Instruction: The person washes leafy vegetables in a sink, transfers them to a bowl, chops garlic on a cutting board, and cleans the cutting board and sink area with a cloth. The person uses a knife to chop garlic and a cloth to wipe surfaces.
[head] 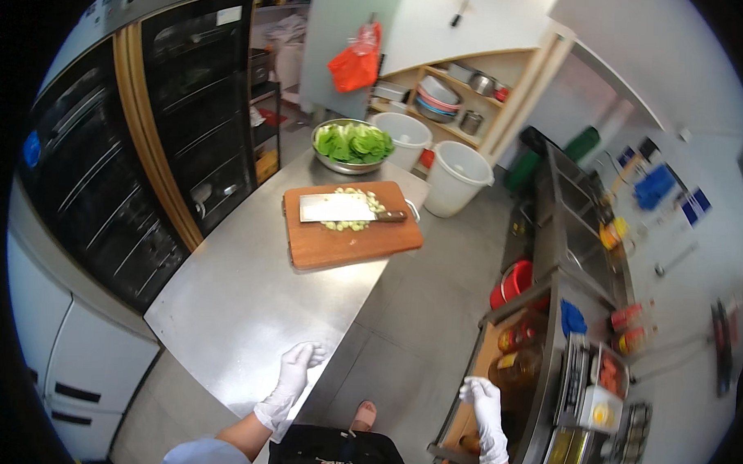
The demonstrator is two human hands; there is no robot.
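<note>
My left hand (295,370), in a white glove, is over the near edge of the steel table (240,307), fingers loosely curled and apparently holding nothing. My right hand (484,408), gloved too, hangs to the right, near the open shelf of a steel counter; its fingers are bent and nothing shows in them. Farther along the table lies a wooden cutting board (328,249). A cleaver (335,208) rests flat on it with its handle to the right, on top of chopped pale green pieces (350,225). Behind the board stands a steel bowl (349,167) of green leafy vegetables (353,142).
White plastic bins (456,180) stand beyond the table's right side. A steel counter (555,324) along the right wall bears food containers (601,415) and bottles; a red bucket (512,284) is beside it. Dark glass-door cabinets (194,115) line the left.
</note>
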